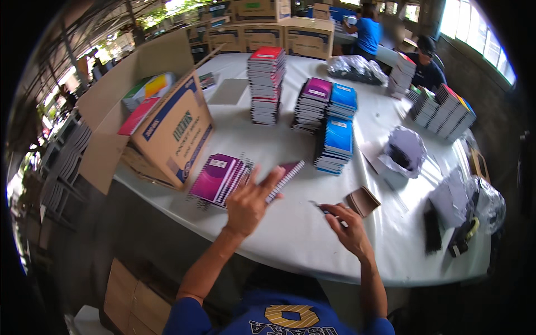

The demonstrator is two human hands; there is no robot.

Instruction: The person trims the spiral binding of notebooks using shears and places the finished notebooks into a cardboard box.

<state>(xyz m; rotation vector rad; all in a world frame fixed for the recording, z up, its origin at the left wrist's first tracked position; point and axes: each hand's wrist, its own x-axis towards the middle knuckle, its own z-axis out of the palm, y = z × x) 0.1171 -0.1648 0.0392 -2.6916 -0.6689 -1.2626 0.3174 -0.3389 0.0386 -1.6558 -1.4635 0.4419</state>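
Note:
My left hand (249, 204), slightly blurred, grips a purple spiral notebook (291, 174) between thumb and fingers, its coil edge turned to the right. Beside that hand, on the left, purple spiral notebooks (215, 177) lie overlapped in a row, with loose wire coils showing around them. My right hand (349, 228) is closed on a small dark-handled tool (319, 207) with a thin metal tip pointing left; its exact kind is not clear. Just right of it, a small open brown cardboard box (363, 202) rests on the white-covered table (290, 240).
A large open carton (173, 134) with notebooks stands at left. Tall notebook stacks, red (266, 84), purple (312, 106) and blue (336, 139), rise ahead. On the right are a plastic-lined bin (403, 152), a tape dispenser (463, 237) and more stacks (444, 114). Two people are beyond.

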